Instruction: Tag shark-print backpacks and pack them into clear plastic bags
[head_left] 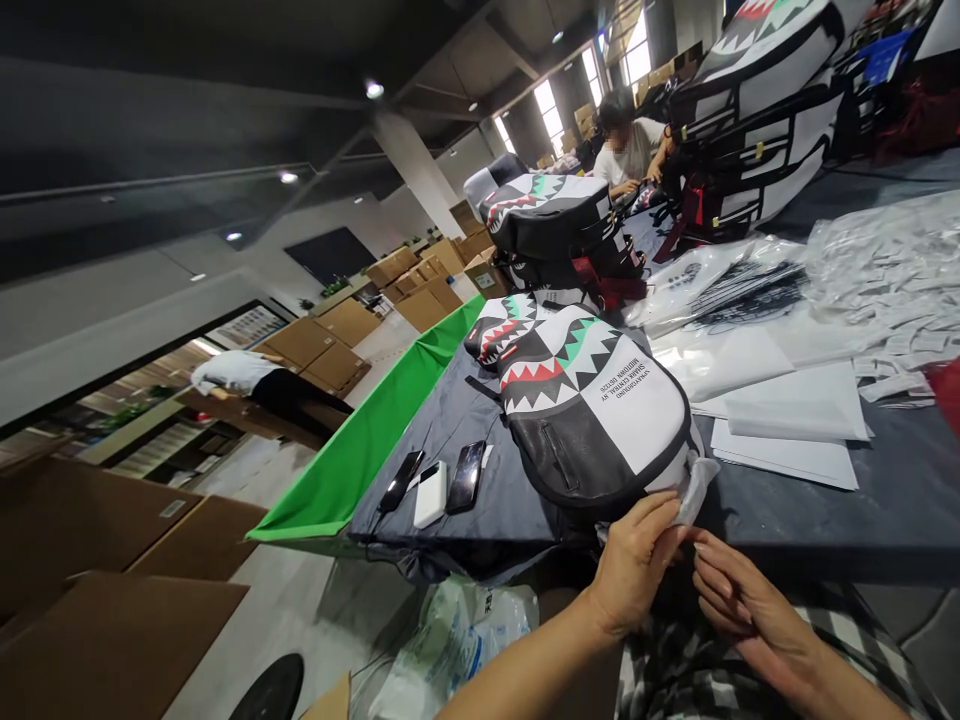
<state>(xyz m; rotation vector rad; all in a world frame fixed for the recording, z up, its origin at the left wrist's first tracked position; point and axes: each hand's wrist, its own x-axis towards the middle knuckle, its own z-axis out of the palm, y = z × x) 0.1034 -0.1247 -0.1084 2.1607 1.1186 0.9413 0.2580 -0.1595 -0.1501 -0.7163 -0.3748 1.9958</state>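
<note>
A black-and-white backpack (592, 410) with a shark-mouth print lies on the dark table (862, 500) in front of me. At its near end a piece of white tissue paper (694, 490) sticks out. My left hand (637, 560) pinches this paper with thumb and fingertips. My right hand (742, 600) lies just beside it below the table edge, fingers curled together near the same paper; whether it holds anything is hidden.
Two phones (465, 475) and a white power bank (431, 493) lie on the table's left. White paper sheets (795, 410) and plastic bags (885, 270) lie right. More shark backpacks (559, 225) are stacked behind. A person (626, 145) works at the far end. Cardboard boxes (112, 620) stand at left.
</note>
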